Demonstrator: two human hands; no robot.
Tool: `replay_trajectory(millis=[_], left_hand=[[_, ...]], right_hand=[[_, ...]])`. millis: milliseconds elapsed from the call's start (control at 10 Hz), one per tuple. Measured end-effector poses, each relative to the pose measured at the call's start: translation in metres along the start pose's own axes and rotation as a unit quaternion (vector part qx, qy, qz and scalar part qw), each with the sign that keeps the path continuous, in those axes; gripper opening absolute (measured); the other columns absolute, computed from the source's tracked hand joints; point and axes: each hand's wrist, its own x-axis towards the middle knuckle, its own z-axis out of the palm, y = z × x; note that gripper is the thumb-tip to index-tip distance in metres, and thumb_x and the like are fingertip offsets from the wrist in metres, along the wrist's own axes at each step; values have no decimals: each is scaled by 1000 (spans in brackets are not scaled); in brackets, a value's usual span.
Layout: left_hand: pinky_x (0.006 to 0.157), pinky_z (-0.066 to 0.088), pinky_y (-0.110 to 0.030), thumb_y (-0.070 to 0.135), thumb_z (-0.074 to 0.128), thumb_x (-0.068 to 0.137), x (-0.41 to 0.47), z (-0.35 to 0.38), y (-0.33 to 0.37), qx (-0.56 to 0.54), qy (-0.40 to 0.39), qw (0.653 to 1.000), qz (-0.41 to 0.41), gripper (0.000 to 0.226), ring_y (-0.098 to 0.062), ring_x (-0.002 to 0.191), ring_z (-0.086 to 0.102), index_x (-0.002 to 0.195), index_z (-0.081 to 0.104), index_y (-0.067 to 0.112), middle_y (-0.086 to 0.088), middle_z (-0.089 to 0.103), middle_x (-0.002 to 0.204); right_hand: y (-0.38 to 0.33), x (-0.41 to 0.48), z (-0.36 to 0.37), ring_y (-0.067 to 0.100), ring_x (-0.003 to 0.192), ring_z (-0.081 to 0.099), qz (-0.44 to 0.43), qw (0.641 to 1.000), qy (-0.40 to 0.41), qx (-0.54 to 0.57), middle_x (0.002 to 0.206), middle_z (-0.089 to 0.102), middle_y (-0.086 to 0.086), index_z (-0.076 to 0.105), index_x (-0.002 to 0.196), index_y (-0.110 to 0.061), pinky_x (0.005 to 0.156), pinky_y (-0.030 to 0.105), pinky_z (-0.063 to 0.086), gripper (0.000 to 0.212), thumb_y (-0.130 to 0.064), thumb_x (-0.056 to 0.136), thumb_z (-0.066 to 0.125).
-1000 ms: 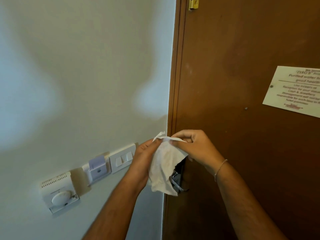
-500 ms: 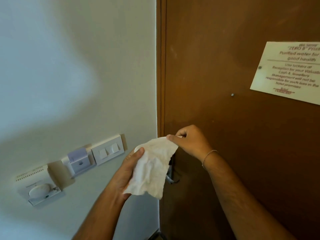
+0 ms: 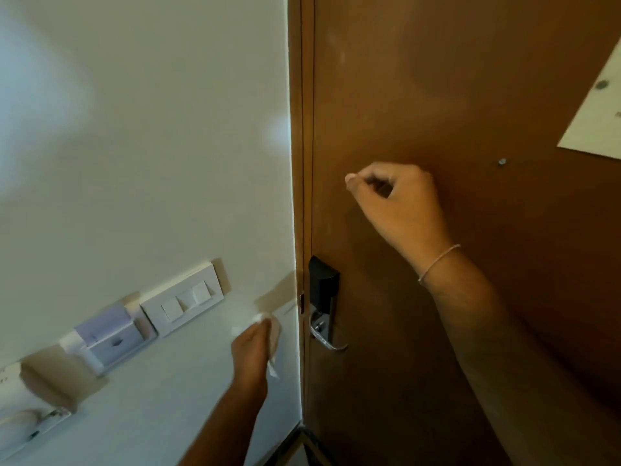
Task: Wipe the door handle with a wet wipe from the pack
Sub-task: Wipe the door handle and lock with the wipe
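Note:
The metal door handle (image 3: 325, 334) hangs below a black lock plate (image 3: 323, 280) at the left edge of the brown door (image 3: 420, 95). My left hand (image 3: 250, 351) is just left of the handle, in front of the wall, shut on a bunched white wet wipe (image 3: 274, 334); only the wipe's edge shows past the fingers. My right hand (image 3: 396, 203) is raised in front of the door above the handle, thumb and forefinger pinched together, nothing visible in them. The wipe pack is out of sight.
On the cream wall (image 3: 151, 146) to the left sit a white switch plate (image 3: 183, 302), a key-card holder (image 3: 107, 338) and a thermostat (image 3: 23, 422). A paper notice (image 3: 594, 122) is pinned on the door at upper right.
My right hand let go of the wipe and rose up the door. My left hand bunched the wipe and dropped left of the handle, which now shows uncovered.

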Motion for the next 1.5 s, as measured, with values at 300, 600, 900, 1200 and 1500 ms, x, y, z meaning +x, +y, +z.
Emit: replay_trajectory(millis=[300, 600, 900, 1200, 1500], left_hand=[[53, 60, -18, 12, 49, 113, 43, 43, -43, 143, -182, 973, -3, 36, -11, 65, 80, 91, 78, 13, -15, 80, 88], [48, 61, -20, 7, 78, 96, 64, 52, -55, 97, -101, 990, -9, 15, -5, 56, 78, 90, 80, 20, 10, 82, 68], [121, 47, -56, 22, 77, 99, 36, 64, -78, 70, -169, 962, -204, 53, -43, 137, 62, 144, 61, 0, -27, 62, 148], [118, 53, -48, 28, 62, 109, 23, 84, -96, 103, -208, 945, -232, 39, -25, 104, 72, 137, 64, 2, -20, 73, 128], [91, 48, -20, 18, 55, 107, 10, 114, -103, -209, -184, 854, -439, 12, 1, 89, 54, 100, 65, 16, 6, 59, 100]], right_hand=[[-25, 58, 3, 23, 97, 68, -231, 947, 84, -206, 98, 74, 6, 76, 92, -11, 106, 31, 48, 27, -28, 108, 63], [-3, 78, 2, 28, 158, 40, -296, 815, 36, -497, 159, 55, 7, 68, 137, -24, 132, 56, 23, 43, -46, 113, 40], [-1, 76, 9, 27, 159, 38, -278, 811, 64, -511, 162, 53, 7, 71, 131, -21, 133, 55, 24, 46, -45, 115, 35], [-7, 74, 6, 25, 164, 27, -247, 814, 27, -526, 170, 40, 4, 64, 140, -22, 134, 53, 20, 54, -47, 116, 22], [-14, 71, 6, 27, 163, 27, -219, 816, -7, -536, 174, 32, 5, 57, 142, -21, 132, 49, 22, 56, -45, 116, 15]])
